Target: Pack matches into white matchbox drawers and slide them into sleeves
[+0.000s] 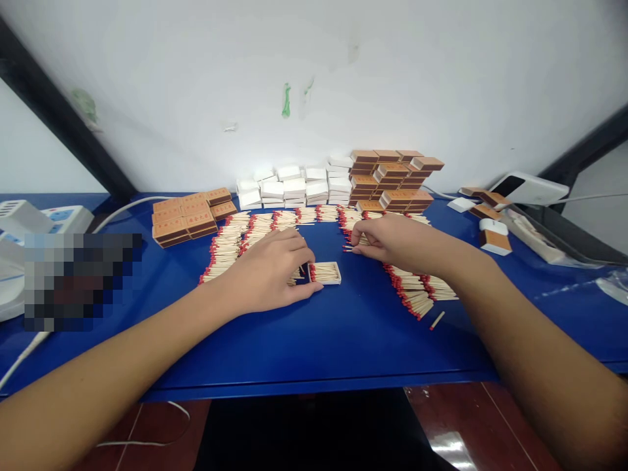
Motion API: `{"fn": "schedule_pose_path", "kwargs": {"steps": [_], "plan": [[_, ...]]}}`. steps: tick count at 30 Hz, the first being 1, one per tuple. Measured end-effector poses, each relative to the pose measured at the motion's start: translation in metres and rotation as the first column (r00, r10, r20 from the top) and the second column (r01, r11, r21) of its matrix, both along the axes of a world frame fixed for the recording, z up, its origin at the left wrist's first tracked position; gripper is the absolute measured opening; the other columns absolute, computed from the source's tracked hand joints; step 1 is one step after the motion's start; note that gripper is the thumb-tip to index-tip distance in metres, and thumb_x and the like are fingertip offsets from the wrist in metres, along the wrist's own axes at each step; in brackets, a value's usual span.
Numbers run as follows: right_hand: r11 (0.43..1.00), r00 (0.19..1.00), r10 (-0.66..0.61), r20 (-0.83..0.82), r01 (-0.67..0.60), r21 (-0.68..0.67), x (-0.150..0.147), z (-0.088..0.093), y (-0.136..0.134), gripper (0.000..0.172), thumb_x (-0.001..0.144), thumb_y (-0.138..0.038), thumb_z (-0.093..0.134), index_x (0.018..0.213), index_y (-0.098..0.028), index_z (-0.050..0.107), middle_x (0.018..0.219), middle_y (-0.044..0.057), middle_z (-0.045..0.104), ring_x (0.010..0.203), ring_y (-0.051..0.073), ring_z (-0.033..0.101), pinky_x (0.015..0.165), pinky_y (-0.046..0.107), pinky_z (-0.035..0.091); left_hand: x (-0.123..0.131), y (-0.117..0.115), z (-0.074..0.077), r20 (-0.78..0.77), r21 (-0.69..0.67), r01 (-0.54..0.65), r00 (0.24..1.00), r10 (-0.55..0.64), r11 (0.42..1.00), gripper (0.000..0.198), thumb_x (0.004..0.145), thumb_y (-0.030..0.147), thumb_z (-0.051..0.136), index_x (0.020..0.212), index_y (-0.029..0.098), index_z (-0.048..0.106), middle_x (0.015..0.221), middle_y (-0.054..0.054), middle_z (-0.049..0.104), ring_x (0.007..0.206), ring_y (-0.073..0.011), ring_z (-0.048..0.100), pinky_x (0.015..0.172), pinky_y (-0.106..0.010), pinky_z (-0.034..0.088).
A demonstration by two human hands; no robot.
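Note:
My left hand (pixel 275 271) curls around the left end of a small white matchbox tray (pixel 339 275), thumb in front and fingers behind. Matches (pixel 324 271) with red heads lie inside the tray, heads to the left. My right hand (pixel 375 239), fingers pinched, holds a few matches (pixel 347 248) whose red heads stick out to the left, just to the right of and behind the tray. Long rows of loose matches (pixel 226 239) curve around the work spot on the blue table, partly hidden by both hands.
Stacked white trays (pixel 294 186) and brown matchbox sleeves (pixel 387 180) stand along the wall. More orange-brown boxes (pixel 184 219) sit at left. A single match (pixel 436 320) lies near the right front. A power strip (pixel 63 216) is far left; a white device (pixel 532 188) is far right.

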State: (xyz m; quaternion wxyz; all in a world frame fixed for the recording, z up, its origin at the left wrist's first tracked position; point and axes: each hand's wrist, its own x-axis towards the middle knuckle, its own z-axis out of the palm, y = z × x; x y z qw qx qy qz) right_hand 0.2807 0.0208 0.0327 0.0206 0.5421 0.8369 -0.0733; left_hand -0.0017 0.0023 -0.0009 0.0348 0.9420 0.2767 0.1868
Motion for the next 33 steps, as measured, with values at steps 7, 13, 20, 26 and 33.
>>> {"fn": "schedule_pose_path", "kwargs": {"steps": [7,13,20,26,33], "plan": [[0.999,0.999,0.051,-0.012,-0.051,-0.003,-0.004,0.0,-0.001,0.024,0.105,-0.037,0.057,0.094,-0.021,0.071,0.079,0.008,0.075,0.069,0.022,0.063,0.064,0.033,0.037,0.0,0.0,0.001,0.002,-0.002,-0.001,1.0,0.001,1.0,0.025,0.102,0.044,0.073,0.103,0.018,0.076,0.103,-0.011,0.074,0.106,-0.0301,0.068,0.098,-0.046,0.055],[0.999,0.999,0.029,-0.033,-0.028,0.032,-0.004,0.001,-0.004,0.018,0.102,-0.033,0.058,0.095,-0.022,0.07,0.078,0.006,0.074,0.069,0.021,0.063,0.065,0.033,0.036,0.001,-0.001,0.001,-0.005,0.003,-0.006,1.0,0.006,1.0,0.026,0.101,0.043,0.075,0.104,0.018,0.076,0.102,-0.01,0.074,0.105,-0.0304,0.068,0.098,-0.046,0.054],[0.999,0.998,0.048,0.034,-0.048,-0.023,0.003,-0.004,-0.001,0.016,0.101,-0.036,0.059,0.1,-0.023,0.069,0.082,0.006,0.074,0.071,0.022,0.063,0.062,0.033,0.035,0.0,-0.001,0.001,0.002,0.002,-0.004,1.0,0.004,1.0,0.027,0.101,0.045,0.076,0.106,0.018,0.076,0.102,-0.01,0.075,0.105,-0.0306,0.068,0.098,-0.046,0.054],[0.999,0.999,-0.01,0.038,0.011,-0.044,0.0,-0.003,-0.001,0.017,0.102,-0.032,0.057,0.098,-0.022,0.069,0.085,0.008,0.076,0.073,0.023,0.065,0.064,0.033,0.037,0.0,0.0,0.0,-0.002,0.01,-0.001,1.0,0.001,1.0,0.028,0.101,0.044,0.076,0.107,0.017,0.076,0.103,-0.01,0.074,0.106,-0.0305,0.068,0.098,-0.046,0.054],[0.999,0.999,0.044,0.026,-0.043,-0.009,-0.007,-0.001,-0.006,0.022,0.105,-0.034,0.051,0.097,-0.021,0.067,0.084,0.008,0.076,0.072,0.022,0.063,0.065,0.033,0.037,0.0,-0.001,0.0,-0.007,0.009,-0.004,1.0,0.004,1.0,0.028,0.101,0.043,0.076,0.106,0.016,0.076,0.103,-0.01,0.074,0.106,-0.0301,0.068,0.098,-0.045,0.054]]}}
